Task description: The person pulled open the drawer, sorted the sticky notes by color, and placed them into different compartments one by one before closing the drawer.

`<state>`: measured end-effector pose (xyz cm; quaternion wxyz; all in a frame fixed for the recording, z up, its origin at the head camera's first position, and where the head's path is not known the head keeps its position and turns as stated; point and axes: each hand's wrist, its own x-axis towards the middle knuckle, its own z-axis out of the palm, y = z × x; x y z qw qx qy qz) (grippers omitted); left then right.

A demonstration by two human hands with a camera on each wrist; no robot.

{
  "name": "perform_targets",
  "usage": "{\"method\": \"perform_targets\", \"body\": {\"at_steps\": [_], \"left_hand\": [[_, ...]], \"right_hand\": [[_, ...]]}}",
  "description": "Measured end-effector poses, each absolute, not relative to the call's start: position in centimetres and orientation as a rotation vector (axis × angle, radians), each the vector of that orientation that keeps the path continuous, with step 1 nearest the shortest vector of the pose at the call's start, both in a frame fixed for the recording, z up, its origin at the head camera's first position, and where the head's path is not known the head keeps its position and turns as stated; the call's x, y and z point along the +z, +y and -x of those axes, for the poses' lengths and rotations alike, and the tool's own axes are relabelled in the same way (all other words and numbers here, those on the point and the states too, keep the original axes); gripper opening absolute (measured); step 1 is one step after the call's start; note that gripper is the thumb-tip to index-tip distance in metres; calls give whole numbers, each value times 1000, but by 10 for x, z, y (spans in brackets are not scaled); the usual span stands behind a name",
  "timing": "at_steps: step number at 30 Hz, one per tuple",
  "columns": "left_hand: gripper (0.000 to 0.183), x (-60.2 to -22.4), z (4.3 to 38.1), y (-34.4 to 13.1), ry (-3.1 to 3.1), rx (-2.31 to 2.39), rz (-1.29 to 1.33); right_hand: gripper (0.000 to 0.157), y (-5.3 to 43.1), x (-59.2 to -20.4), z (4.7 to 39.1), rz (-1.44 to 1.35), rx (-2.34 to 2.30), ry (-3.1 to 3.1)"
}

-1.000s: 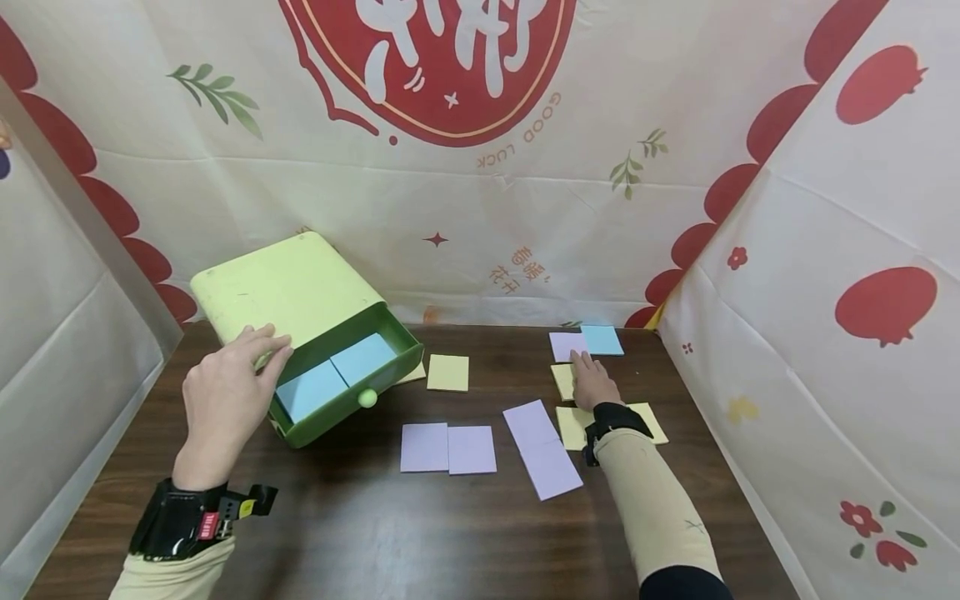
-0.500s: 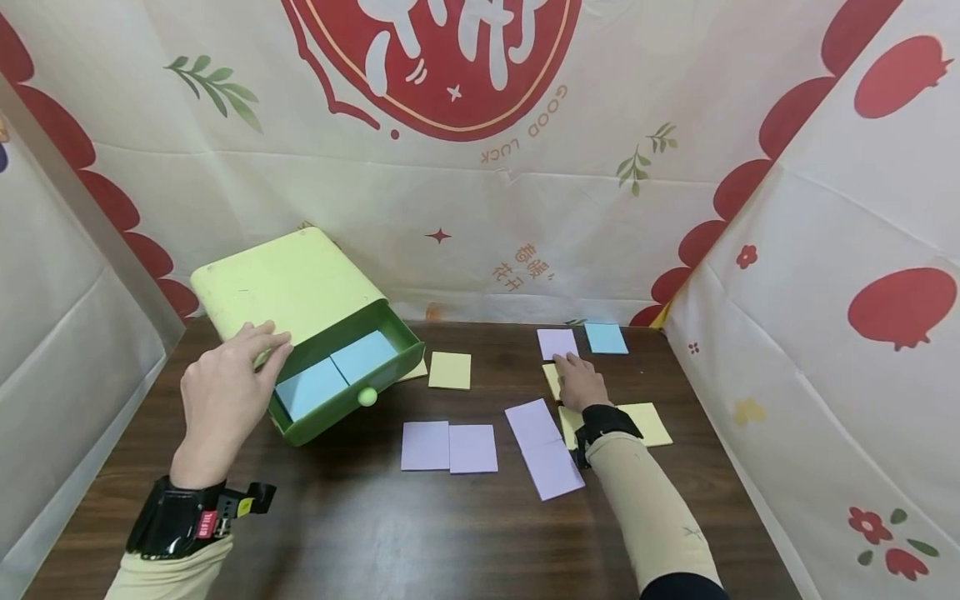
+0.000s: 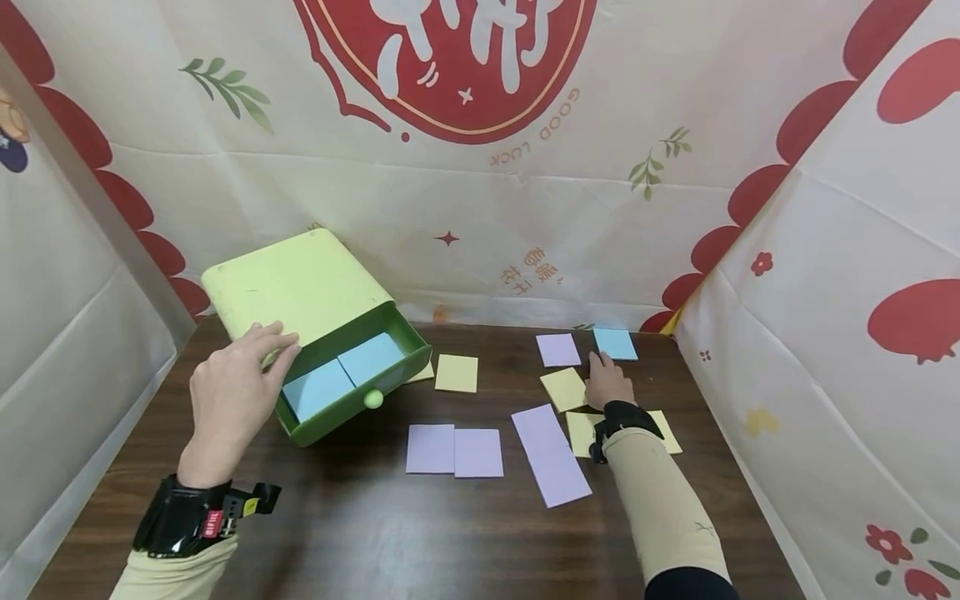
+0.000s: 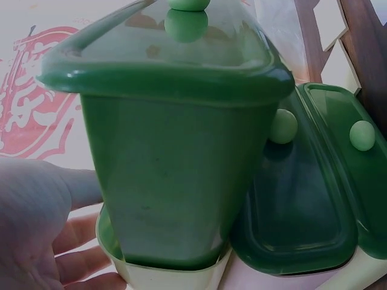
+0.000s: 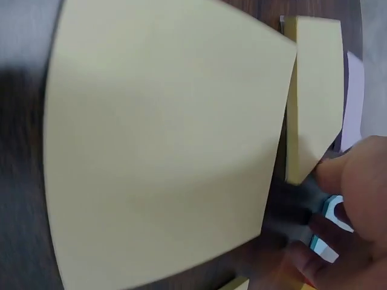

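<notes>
A small drawer cabinet (image 3: 292, 283) with a pale green top stands at the left. Its green drawer (image 3: 393, 380) is pulled out and holds two blue sticky-note pads (image 3: 318, 390). My left hand (image 3: 232, 392) rests with its fingers at the cabinet's top front edge. At the back right, my right hand (image 3: 609, 385) reaches with its fingertips at the near edge of a blue sticky-note pad (image 3: 618, 345). In the right wrist view the fingers are spread around that pad. A yellow pad (image 3: 562, 389) and a purple pad (image 3: 558, 351) lie just left of this hand.
Two joined purple pads (image 3: 454, 451) lie mid-table, another slanted purple pair (image 3: 551, 457) to their right. Yellow pads (image 3: 667, 432) sit partly under the right wrist. One more yellow pad (image 3: 457, 373) is beside the drawer. Lower green drawers (image 4: 296, 205) are closed. Printed cloth walls surround the table.
The purple pad has shifted left, apart from the blue one. My right hand has moved off the yellow pad rightward to the blue pad. The left hand stays in place.
</notes>
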<state>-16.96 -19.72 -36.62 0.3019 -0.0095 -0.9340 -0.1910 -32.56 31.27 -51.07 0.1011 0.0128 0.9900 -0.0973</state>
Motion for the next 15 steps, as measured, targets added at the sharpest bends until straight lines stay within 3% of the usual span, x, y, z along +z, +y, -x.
{"method": "perform_targets", "body": {"at_steps": [6,15], "left_hand": [[28,-367,170,-196,-2473,-505,33],[27,-366,171,-198,-2478,-506,27]], "right_hand": [[67,320,-509,327,-35,-259,2863],[61,321,-509,328,-18,-190,2877]]}}
